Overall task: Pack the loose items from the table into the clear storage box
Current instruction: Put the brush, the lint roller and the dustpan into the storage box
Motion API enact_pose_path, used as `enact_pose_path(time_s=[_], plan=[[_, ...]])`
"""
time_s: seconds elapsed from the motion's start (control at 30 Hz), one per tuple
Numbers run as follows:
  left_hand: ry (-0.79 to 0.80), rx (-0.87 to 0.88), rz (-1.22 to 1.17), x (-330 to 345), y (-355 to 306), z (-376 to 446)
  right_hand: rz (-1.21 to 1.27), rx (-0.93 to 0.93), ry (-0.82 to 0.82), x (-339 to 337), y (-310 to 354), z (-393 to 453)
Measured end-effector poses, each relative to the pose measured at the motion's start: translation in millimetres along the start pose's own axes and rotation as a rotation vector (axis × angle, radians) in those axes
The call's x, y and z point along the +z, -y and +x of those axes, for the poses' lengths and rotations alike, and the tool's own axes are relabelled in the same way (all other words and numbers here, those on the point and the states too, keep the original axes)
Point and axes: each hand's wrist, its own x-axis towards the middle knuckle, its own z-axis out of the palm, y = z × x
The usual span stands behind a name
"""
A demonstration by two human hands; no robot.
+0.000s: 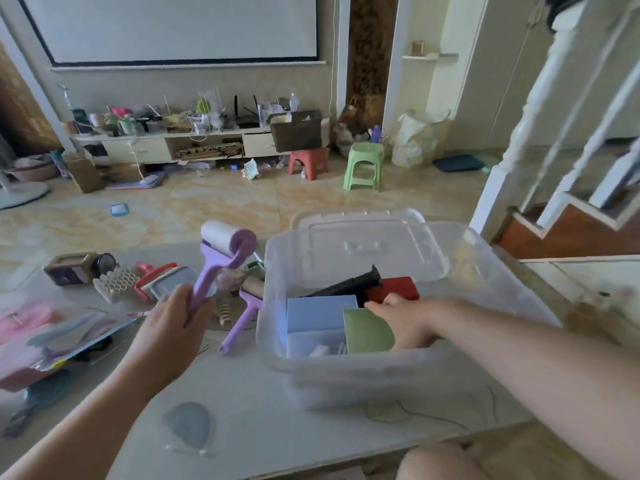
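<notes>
**Lint roller raised at the box's left wall, right hand inside the box**

My left hand (pixel 180 315) is closed around the handle of a purple lint roller (pixel 221 265), lifted clear of the table (pixel 263 431). The roller's long axis runs from my fist up and away, toward the table's far edge, with the white roll at the far, upper end. It leans slightly right, toward the clear storage box (pixel 346 372).

The box stands on the right half of the table and lies to the right of my left hand, its left wall just beside the raised roller. Its lid (pixel 363 244) leans behind it at the far edge.

My right hand (pixel 401 323) reaches over the near rim into the box, fingers against a green card (pixel 367 332) standing beside a blue box (pixel 320 313). I cannot tell whether they pinch the card or merely rest on it. A black tube (pixel 349 284) and a red box (pixel 394 289) lie further back.

A second purple roller (pixel 242 315) lies flat on the table just beside the box's left wall, handle toward me. More loose items sit along the left edge.

In my judgement, the left hand is the nearer one for the next placement. The roller must travel right, over the left wall. Its length probably has to turn along the box's long side to fit past the upright card and blue box.
</notes>
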Motion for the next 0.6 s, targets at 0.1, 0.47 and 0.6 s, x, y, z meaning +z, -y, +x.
enact_pose_path(time_s=[0.1,0.47,0.6], plan=[[0.048,0.102,-0.002,1,-52,8,-0.027,-0.073,-0.021,-1,0,4],[0.458,0.158,-0.145,109,-193,20,1.247,-0.359,-0.148,-67,-63,-41],[0.622,0.362,-0.156,149,-238,20,1.207,-0.231,-0.387,-62,-61,-31]])
